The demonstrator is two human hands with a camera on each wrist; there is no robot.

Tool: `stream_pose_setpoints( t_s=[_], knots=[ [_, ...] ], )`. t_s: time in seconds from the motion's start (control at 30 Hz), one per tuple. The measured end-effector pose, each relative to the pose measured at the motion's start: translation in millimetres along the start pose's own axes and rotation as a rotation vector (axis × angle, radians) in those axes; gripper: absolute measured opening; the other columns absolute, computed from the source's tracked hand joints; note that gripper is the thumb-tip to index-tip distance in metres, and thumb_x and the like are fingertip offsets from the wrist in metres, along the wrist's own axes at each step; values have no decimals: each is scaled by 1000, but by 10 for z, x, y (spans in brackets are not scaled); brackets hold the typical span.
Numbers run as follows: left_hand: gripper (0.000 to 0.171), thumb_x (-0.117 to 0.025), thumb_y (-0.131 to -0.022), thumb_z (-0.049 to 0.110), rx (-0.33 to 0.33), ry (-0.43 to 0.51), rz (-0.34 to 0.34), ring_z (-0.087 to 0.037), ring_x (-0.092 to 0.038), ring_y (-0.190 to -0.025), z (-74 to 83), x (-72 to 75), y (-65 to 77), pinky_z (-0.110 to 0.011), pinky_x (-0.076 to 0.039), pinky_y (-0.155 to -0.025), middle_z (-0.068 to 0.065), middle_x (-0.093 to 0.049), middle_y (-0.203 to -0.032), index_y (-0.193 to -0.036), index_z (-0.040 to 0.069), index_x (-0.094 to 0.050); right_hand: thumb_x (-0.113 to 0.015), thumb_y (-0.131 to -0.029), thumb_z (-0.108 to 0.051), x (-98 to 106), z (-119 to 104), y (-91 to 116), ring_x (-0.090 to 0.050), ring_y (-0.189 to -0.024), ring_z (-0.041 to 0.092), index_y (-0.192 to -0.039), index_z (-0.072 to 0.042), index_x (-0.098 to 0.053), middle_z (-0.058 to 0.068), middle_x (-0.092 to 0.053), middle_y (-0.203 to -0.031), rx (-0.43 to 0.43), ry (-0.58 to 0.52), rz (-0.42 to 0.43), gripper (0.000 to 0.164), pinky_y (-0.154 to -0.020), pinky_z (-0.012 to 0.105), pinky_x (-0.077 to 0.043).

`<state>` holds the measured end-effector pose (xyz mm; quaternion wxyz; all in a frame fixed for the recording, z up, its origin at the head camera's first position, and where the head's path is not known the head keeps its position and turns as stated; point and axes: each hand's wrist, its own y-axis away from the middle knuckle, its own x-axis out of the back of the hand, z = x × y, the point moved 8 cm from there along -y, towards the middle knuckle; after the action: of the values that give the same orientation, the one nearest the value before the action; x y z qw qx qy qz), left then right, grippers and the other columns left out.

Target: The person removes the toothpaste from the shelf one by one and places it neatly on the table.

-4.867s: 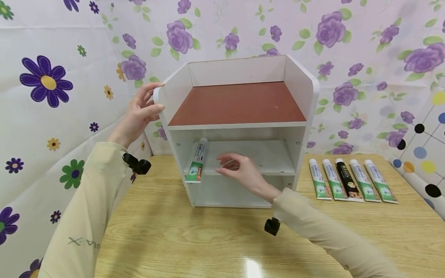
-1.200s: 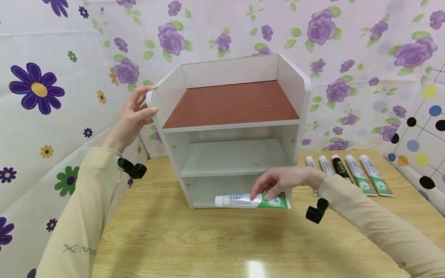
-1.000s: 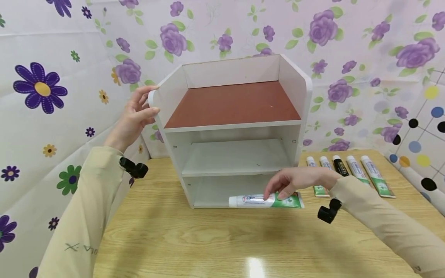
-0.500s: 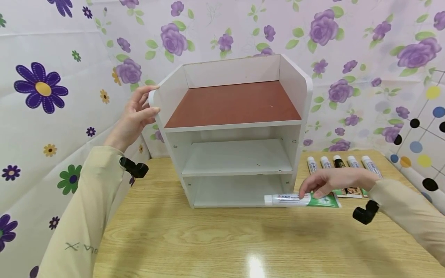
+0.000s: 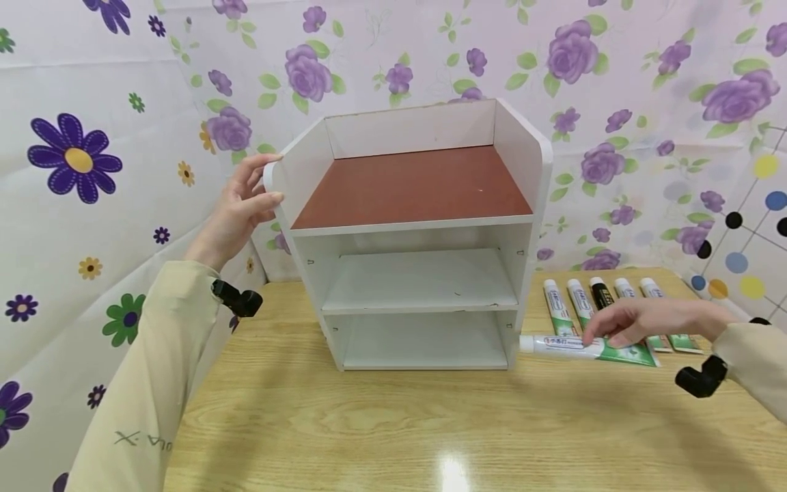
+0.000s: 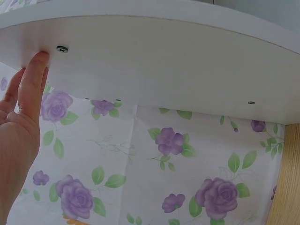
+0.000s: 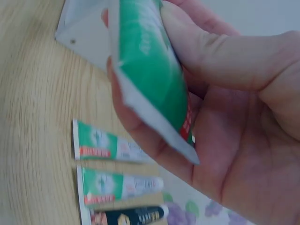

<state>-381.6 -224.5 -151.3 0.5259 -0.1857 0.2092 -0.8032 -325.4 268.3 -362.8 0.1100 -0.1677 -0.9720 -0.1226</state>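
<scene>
A white shelf unit (image 5: 418, 307) with a brown top panel (image 5: 418, 184) stands on the table. My left hand (image 5: 236, 208) holds the front edge of its left side panel (image 5: 294, 179); in the left wrist view that hand's fingers (image 6: 33, 86) touch the panel's outer face. My right hand (image 5: 658, 321) pinches a white and green toothpaste tube (image 5: 565, 347) just right of the unit, cap pointing left. The tube lies roughly level, in front of the row of tubes. From the right wrist view, its flat crimped end (image 7: 154, 124) faces the camera, between thumb and fingers.
Several toothpaste tubes lie side by side on the wooden table (image 5: 369, 424) at the right, including a white and green tube (image 5: 558, 307) and a black tube (image 5: 601, 292). My right hand partly covers them. Flowered sheets (image 5: 430, 61) hang behind and at the left.
The tube at the left of the middle shelf is gone from there. My right hand has carried a tube rightward from the lower compartment to outside the unit. My left hand keeps its hold.
</scene>
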Motion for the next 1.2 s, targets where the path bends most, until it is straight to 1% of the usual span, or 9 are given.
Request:
stream_pose_setpoints(
  t_s=[0.13,0.2,0.37,0.5,0.67,0.83,0.97,1.1,1.2],
  knots=[
    [46,-53,-87,-4,1,-11,1,-23,-45,-103,-1,0,-2,-29,-48,-70,-12,-36,-130,-125,20,-49,-33,-94,9,40,72,178,-46,-111,23,-126,8,-43,24,-43,-127,-30,-44,0,33,-83,35,-43],
    [46,-53,-87,-4,1,-17,3,-23,-45,-104,-1,2,-2,-28,-48,-70,-12,-36,-130,-125,21,-49,-32,-95,8,74,113,258,-47,-108,21,-127,8,-42,23,-43,-128,-47,-50,16,33,-75,34,-44],
    [45,-53,-87,-3,1,-25,3,-23,-45,-104,7,1,0,-29,-48,-70,-12,-36,-131,-125,20,-49,-33,-96,5,227,270,454,-48,-79,19,-130,6,-39,8,-48,-128,-79,-10,117,35,-52,40,-31],
    [45,-53,-87,-3,4,-25,1,-23,-45,-104,5,-5,-1,-29,-48,-71,-12,-35,-131,-125,20,-49,-33,-97,1,335,405,569,-46,-74,24,-133,4,-36,-6,-49,-125,-96,11,202,37,-51,42,-29],
    [45,-53,-87,-3,3,-22,1,-23,-45,-104,2,-3,-3,-29,-47,-70,-11,-35,-131,-125,21,-49,-34,-97,-1,402,507,659,-36,-61,31,-135,2,-35,-13,-48,-122,-94,8,274,37,-47,45,-29],
    [46,-53,-87,-4,1,-19,5,-22,-45,-102,0,4,2,-27,-47,-69,-11,-36,-131,-125,20,-48,-35,-97,-1,460,627,744,-47,-63,25,-136,-4,-36,-5,-50,-119,-91,-38,318,39,-46,41,-41],
    [46,-53,-87,-3,4,-21,8,-22,-45,-102,-2,6,8,-27,-47,-69,-11,-36,-131,-126,20,-48,-38,-97,-3,557,783,882,-54,-86,9,-138,-9,-35,-13,-45,-119,-137,-20,417,41,-64,39,-48],
    [46,-53,-87,-3,3,-19,6,-23,-44,-104,0,0,7,-29,-47,-71,-11,-35,-131,-126,20,-48,-44,-96,-10,699,956,1091,-50,-92,-2,-138,-8,-34,13,-32,-136,-223,86,597,43,-67,40,-48],
    [46,-53,-87,-3,2,-16,4,-23,-45,-104,2,-5,6,-29,-47,-71,-11,-35,-131,-126,20,-48,-49,-95,-21,804,1106,1264,-52,-94,10,-139,-7,-32,41,-14,-132,-316,145,724,49,-64,39,-48]
  ],
)
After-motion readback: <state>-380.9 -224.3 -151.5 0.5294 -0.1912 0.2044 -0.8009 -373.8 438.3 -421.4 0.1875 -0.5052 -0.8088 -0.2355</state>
